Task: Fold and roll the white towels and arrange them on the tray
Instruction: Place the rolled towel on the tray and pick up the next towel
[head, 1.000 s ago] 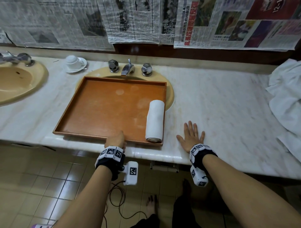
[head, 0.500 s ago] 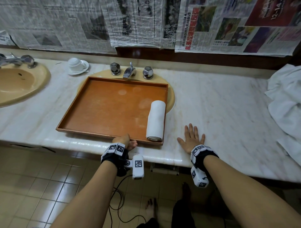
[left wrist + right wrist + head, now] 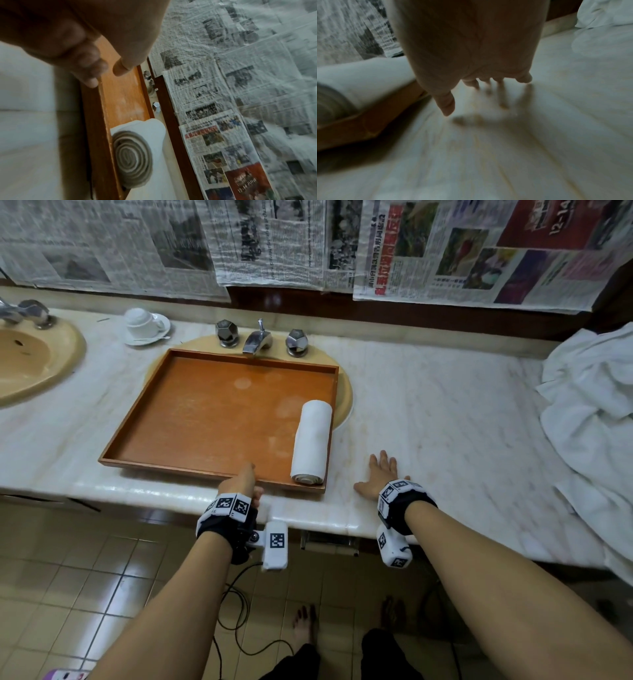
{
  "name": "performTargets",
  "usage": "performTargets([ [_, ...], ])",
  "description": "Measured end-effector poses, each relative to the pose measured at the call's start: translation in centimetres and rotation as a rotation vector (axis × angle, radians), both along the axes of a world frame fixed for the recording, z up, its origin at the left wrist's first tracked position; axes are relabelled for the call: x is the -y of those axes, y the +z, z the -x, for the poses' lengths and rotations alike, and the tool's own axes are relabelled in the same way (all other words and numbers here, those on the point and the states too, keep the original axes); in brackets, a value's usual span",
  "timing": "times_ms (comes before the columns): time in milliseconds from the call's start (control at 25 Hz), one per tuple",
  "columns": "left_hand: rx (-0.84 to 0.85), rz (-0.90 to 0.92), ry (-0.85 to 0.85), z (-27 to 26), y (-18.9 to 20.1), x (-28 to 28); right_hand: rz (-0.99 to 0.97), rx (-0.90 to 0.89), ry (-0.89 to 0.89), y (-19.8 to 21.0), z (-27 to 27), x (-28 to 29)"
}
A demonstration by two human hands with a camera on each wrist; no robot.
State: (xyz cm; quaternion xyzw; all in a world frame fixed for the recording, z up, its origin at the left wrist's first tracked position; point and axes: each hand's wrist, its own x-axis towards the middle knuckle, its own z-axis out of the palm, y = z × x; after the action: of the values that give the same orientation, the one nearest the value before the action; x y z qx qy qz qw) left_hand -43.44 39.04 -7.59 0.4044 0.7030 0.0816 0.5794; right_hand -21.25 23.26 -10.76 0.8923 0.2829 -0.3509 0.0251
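Observation:
A wooden tray [image 3: 205, 412] lies over the middle basin on the marble counter. One rolled white towel [image 3: 311, 440] lies along the tray's right side, its spiral end [image 3: 135, 155] facing me. My left hand [image 3: 245, 479] is at the tray's near rim, left of the roll. In the left wrist view my left hand [image 3: 104, 73] has curled fingers on the rim's outer side and the thumb over the tray floor [image 3: 120, 94]. My right hand [image 3: 380, 474] lies spread, fingers straight, on the bare counter right of the tray, holding nothing. A heap of loose white towels [image 3: 596, 405] sits at the far right.
A faucet with two knobs [image 3: 257, 340] stands just behind the tray. An upturned cup on a saucer [image 3: 145, 325] sits at the back left, near a second basin [image 3: 27, 357]. Newspaper sheets [image 3: 274, 237] cover the wall. Bare marble [image 3: 445, 412] stretches between tray and towel heap.
My left hand has slid a little to the right along the tray's near rim. The right hand, the tray and the rolled towel stay where they were.

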Motion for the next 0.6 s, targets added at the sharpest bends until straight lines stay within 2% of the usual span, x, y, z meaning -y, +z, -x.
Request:
performTargets([
  [120,-0.064,-0.16,-0.081,-1.6,2.1,0.2,-0.078,-0.048,-0.011,3.0,-1.4,-0.6],
  [240,0.082,-0.287,-0.118,-7.2,4.7,1.6,-0.286,-0.091,-0.067,7.8,-4.4,0.4],
  [320,0.178,-0.385,-0.218,-13.7,6.9,4.7,-0.401,-0.056,-0.091,10.9,-7.6,3.3],
  [480,0.291,-0.532,-0.685,-27.4,9.9,14.2,-0.566,0.087,-0.277,14.7,-15.0,13.2],
  [600,0.314,-0.628,-1.01,-36.2,10.8,22.0,-0.517,0.262,-0.429,14.6,-20.5,23.0],
])
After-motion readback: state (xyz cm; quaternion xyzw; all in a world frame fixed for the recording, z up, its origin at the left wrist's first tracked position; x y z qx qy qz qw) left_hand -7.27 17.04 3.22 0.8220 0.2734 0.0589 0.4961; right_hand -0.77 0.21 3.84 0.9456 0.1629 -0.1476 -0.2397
